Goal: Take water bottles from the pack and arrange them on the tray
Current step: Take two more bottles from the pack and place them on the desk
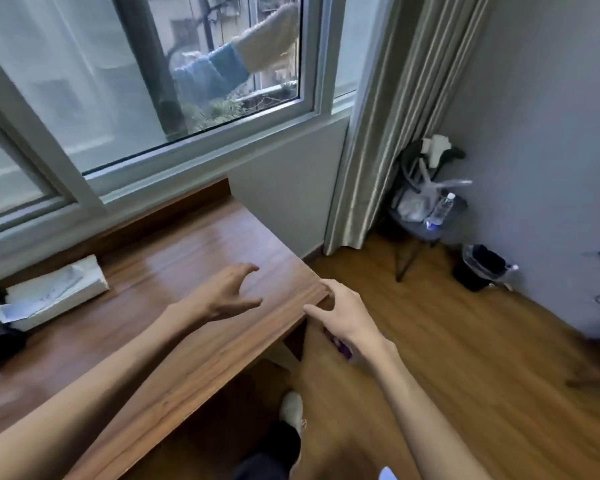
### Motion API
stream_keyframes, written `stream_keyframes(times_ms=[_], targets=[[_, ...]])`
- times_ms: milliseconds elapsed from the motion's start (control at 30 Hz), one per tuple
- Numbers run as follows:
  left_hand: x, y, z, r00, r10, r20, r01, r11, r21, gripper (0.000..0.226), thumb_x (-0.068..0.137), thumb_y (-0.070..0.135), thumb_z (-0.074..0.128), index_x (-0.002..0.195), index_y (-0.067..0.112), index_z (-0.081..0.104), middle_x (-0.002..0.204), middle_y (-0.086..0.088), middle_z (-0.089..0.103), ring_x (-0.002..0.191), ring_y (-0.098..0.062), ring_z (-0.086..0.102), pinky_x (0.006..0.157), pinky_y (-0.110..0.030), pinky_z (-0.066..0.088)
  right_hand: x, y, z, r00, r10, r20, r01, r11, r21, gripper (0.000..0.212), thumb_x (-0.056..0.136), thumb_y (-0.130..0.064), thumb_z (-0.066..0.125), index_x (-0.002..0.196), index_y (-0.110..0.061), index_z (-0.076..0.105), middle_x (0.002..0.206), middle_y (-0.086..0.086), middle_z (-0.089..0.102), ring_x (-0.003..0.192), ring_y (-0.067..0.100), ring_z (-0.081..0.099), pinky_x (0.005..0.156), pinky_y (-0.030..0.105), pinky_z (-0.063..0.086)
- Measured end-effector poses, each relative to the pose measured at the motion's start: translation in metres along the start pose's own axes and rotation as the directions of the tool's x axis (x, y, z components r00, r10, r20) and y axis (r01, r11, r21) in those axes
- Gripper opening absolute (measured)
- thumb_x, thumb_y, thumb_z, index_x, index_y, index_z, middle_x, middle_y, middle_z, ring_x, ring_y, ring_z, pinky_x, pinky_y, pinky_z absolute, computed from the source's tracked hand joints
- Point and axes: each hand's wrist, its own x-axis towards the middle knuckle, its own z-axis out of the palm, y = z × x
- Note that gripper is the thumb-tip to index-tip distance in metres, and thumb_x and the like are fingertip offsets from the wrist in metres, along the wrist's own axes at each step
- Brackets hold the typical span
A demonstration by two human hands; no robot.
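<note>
My left hand (227,292) hovers over the right end of the wooden table (174,258), fingers spread and curled, holding nothing. My right hand (343,315) reaches past the table's right corner over the floor, fingers apart and empty. A bit of purple shows under my right wrist; I cannot tell what it is. One clear water bottle (440,209) lies on a small chair in the far corner. No pack and no tray are in sight.
A tissue pack (52,294) lies at the table's left by the window. A grey curtain (395,116) hangs on the right. A small chair (420,220) with bags and a black bin (478,266) stand in the corner. My shoe (291,408) is below the table edge.
</note>
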Motion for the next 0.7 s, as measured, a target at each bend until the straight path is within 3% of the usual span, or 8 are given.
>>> stream_keyframes(times_ms=[233, 700], targets=[[0.122, 0.062, 0.034, 0.995, 0.085, 0.053, -0.085, 0.996, -0.011, 0.065, 0.089, 0.035, 0.066, 0.145, 0.011, 0.044, 0.148, -0.008, 0.049, 0.136, -0.023, 0.045, 0.111, -0.033, 0.035, 0.067, 0.093, -0.048, 0.986, 0.166, 0.026, -0.166, 0.986, 0.004, 0.075, 0.084, -0.048, 0.073, 0.147, -0.019, 0.047, 0.147, 0.003, 0.053, 0.135, 0.02, 0.049, 0.111, 0.035, 0.042], [0.31, 0.139, 0.096, 0.959, 0.04, 0.279, -0.031, 0.999, -0.035, 0.066, 0.087, 0.037, 0.067, 0.143, 0.01, 0.046, 0.142, -0.01, 0.051, 0.131, -0.024, 0.049, 0.109, -0.034, 0.04, 0.191, 0.222, -0.108, 0.953, 0.301, 0.043, -0.304, 0.951, 0.064, 0.066, 0.084, -0.038, 0.077, 0.141, -0.016, 0.05, 0.137, 0.004, 0.057, 0.128, 0.019, 0.051, 0.101, 0.03, 0.041]])
